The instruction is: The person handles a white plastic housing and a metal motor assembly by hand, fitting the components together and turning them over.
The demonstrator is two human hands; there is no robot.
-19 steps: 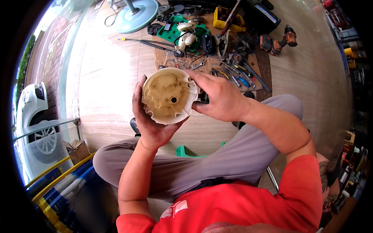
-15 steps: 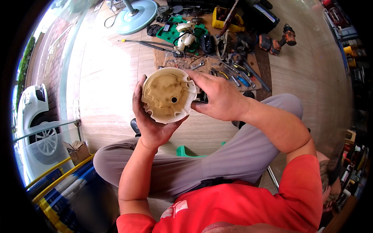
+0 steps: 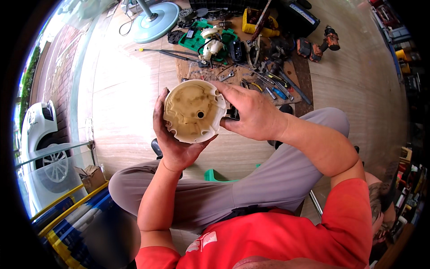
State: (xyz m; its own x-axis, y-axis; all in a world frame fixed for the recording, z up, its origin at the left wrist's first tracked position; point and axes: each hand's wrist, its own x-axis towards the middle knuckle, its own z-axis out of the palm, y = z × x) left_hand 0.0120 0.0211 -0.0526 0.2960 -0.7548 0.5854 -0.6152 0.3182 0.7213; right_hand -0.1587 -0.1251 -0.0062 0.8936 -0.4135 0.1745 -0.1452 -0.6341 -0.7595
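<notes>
Between both hands I hold a round, cream-white plastic housing (image 3: pixel 190 105), its hollow inside facing up and stained brown. A small dark round hole shows in its floor, and notches run along the rim. My left hand (image 3: pixel 172 143) wraps the left and near side, thumb and fingers spread round the wall. My right hand (image 3: pixel 257 110) grips the right edge, its fingers on the far rim and its thumb lower down. Next to that thumb a black fitting (image 3: pixel 232 112) sticks out of the housing's side; my right hand partly hides it.
Beyond my hands, a cardboard sheet (image 3: pixel 188 71) bears several hand tools, a green case (image 3: pixel 190 41) and greasy parts. A cordless drill (image 3: pixel 330 39) lies at the far right, a yellow container (image 3: pixel 251 22) at the back. A pale blue round base (image 3: pixel 156 24) stands far left.
The view has shifted very slightly. Both hands keep their hold on the housing, which stays nearly still.
</notes>
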